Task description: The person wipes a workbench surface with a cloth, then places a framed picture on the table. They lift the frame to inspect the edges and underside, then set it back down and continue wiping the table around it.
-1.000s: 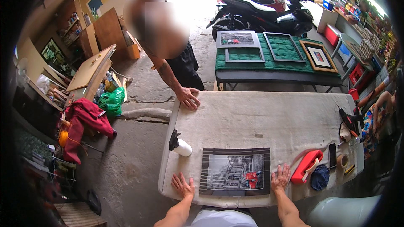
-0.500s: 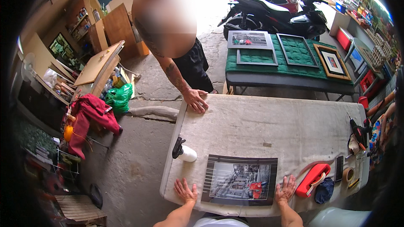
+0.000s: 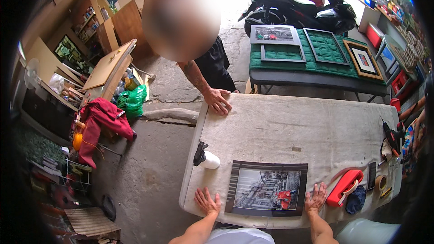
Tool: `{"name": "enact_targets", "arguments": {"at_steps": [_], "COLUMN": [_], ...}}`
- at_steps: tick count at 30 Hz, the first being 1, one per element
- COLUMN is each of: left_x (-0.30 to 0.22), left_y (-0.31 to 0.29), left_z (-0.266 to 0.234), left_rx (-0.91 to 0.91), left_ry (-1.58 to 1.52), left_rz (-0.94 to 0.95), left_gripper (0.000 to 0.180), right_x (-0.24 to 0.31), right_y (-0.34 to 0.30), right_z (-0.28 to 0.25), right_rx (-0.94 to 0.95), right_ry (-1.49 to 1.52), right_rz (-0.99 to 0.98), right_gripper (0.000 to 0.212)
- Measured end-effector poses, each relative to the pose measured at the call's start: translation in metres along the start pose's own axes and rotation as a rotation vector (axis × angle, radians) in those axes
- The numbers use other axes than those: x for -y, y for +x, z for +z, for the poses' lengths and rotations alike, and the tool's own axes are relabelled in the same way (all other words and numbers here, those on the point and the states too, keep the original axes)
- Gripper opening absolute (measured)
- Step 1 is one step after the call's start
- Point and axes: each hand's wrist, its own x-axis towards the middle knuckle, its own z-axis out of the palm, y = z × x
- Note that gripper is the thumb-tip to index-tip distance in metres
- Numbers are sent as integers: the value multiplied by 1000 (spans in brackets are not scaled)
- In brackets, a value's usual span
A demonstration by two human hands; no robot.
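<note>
A printed picture (image 3: 266, 189) with a dark border and a red vehicle on a grey street scene lies flat along the near edge of the table (image 3: 280, 126). Just left of it, my left hand (image 3: 208, 201) rests palm down with fingers spread. My right hand (image 3: 315, 198) lies flat at the picture's right side, its fingers stretched out. Neither hand holds anything. Beyond my left hand stands a white spray bottle (image 3: 209, 160) with a black trigger head. Right of my right hand sits a red tape dispenser (image 3: 343, 187), beside a dark blue cloth item (image 3: 356, 199).
A phone (image 3: 371, 175), a tape roll (image 3: 380, 182) and a drill (image 3: 392, 136) lie along the table's right side. Another person's hand (image 3: 218, 101) rests on the far left corner. Behind, a green-padded table (image 3: 312, 65) bears several frames. A motorcycle (image 3: 298, 7) stands beyond.
The whole scene has shifted slightly right and up in view. The other person's head and upper body lean lower toward the table. My hands remain flat beside the picture.
</note>
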Motion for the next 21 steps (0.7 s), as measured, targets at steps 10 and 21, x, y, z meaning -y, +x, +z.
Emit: {"name": "enact_targets", "arguments": {"at_steps": [10, 21], "left_x": [-4, 0], "left_y": [1, 0], "left_z": [-3, -1], "left_rx": [8, 15], "left_ry": [-39, -24], "left_rz": [-10, -17], "left_gripper": [76, 73], "right_x": [0, 2], "right_y": [0, 0], "right_z": [1, -2], "right_rx": [-24, -16], "right_ry": [2, 27], "right_rz": [7, 11], "right_gripper": [61, 60]}}
